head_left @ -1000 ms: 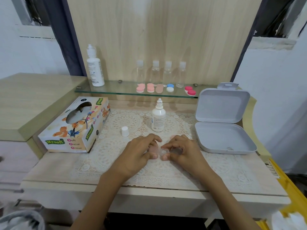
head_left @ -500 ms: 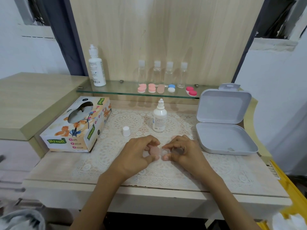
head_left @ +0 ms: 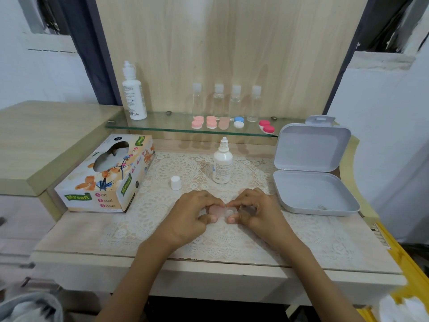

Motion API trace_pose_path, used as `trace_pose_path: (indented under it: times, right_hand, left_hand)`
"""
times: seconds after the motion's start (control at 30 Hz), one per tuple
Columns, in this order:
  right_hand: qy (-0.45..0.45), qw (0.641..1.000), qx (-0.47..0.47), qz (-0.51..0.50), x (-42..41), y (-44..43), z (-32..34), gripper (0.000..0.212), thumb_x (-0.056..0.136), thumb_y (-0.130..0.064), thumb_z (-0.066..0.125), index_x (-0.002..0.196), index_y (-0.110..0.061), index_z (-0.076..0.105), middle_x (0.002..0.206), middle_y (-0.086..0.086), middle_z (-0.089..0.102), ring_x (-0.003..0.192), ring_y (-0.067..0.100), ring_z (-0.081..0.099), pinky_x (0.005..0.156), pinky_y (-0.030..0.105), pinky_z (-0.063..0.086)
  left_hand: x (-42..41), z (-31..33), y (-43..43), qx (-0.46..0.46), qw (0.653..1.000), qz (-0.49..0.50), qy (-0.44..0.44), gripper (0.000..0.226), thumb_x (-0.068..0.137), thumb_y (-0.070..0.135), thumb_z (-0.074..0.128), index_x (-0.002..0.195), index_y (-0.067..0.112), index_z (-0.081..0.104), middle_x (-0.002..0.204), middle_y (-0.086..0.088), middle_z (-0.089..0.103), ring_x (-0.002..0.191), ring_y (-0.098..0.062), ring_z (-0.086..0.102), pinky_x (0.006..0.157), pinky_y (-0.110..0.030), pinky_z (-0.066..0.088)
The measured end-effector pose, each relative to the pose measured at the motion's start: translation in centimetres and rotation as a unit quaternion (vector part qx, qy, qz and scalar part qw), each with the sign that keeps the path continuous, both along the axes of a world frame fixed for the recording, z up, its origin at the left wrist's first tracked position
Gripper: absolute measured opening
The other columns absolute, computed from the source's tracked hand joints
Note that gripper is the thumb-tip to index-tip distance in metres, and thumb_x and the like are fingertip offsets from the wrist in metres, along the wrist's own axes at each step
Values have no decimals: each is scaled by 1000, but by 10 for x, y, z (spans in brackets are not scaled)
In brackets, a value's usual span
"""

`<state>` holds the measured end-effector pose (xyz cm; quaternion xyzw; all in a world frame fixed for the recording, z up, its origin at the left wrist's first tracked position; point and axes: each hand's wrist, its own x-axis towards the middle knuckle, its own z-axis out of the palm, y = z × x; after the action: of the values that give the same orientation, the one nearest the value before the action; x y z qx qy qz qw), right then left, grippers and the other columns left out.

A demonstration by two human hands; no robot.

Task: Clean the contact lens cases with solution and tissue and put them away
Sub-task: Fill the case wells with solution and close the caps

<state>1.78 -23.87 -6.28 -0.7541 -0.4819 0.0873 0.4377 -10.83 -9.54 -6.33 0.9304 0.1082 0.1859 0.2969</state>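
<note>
A pale pink and clear contact lens case (head_left: 220, 210) lies on the lace mat, pinched from both sides. My left hand (head_left: 195, 216) grips its pink left end; my right hand (head_left: 253, 212) grips its clear right end, mostly hiding it. An uncapped solution bottle (head_left: 222, 162) stands upright behind my hands, its white cap (head_left: 175, 182) standing to the left. A tissue box (head_left: 106, 175) sits at the left. An open grey storage box (head_left: 313, 177) lies at the right. Several more lens cases (head_left: 211, 122) line the glass shelf.
On the glass shelf (head_left: 162, 126) stand a tall white bottle (head_left: 134, 91) and several small clear bottles (head_left: 234, 101). A blue-white case (head_left: 238, 122) and a red case (head_left: 267, 127) sit there too. A wooden panel rises behind. A lower cabinet top (head_left: 46, 135) is at left.
My hands stay on the case at the same spot; only the fingers shift slightly around it. The camera view has drifted a little.
</note>
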Motion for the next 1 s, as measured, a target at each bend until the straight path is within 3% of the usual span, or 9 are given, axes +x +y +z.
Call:
trace_pose_path:
  times: [0.1, 0.3, 0.4, 0.67, 0.9, 1.0]
  right_hand:
    - [-2, 1000, 1, -1, 0, 0, 0, 27, 65, -26, 85, 90, -27, 77, 84, -8, 65, 90, 10, 51, 83, 32, 43]
    - [-9, 1000, 0, -4, -1, -1, -1, 26, 66, -27, 84, 91, -27, 76, 84, -10, 64, 89, 7, 50, 81, 28, 43]
    - [-5, 1000, -3, -7, 0, 0, 0, 26, 66, -28, 84, 91, -26, 77, 84, -10, 64, 90, 9, 50, 82, 27, 42]
    - [3, 1000, 2, -5, -3, -1, 1, 25, 66, -27, 84, 90, -28, 76, 83, -9, 64, 89, 8, 49, 81, 28, 41]
    - [17, 1000, -14, -3, 1, -2, 1, 30, 64, -31, 85, 92, -29, 76, 88, -8, 64, 93, 9, 53, 83, 30, 44]
    - [37, 998, -43, 13, 8, -5, 10, 39, 62, -33, 86, 99, -27, 73, 95, -6, 64, 90, 5, 58, 76, 15, 45]
  left_hand:
    - [-2, 1, 2, -1, 1000, -11, 9, 36, 79, 10, 71, 111, 26, 67, 100, 12, 63, 95, -2, 52, 87, -22, 42]
    - [-3, 4, -4, -6, 998, 53, -17, 39, 66, 40, 81, 100, 27, 66, 91, 13, 63, 83, 0, 56, 74, -17, 44]
    - [-2, 1, -6, -11, 997, 69, -30, 29, 67, 31, 81, 92, 24, 69, 87, 11, 63, 78, -1, 57, 74, -20, 46]
    - [3, 3, -4, 0, 1000, 20, -23, 27, 74, 17, 76, 99, 25, 72, 91, 11, 66, 86, -5, 57, 80, -27, 47]
    - [-2, -1, -6, -65, 995, 42, -56, 30, 70, 17, 80, 97, 26, 71, 88, 17, 67, 86, 2, 59, 77, -9, 43]
    - [-4, -3, -6, -97, 992, 42, -67, 30, 69, 17, 81, 96, 25, 70, 87, 16, 68, 86, 2, 60, 79, -11, 44]
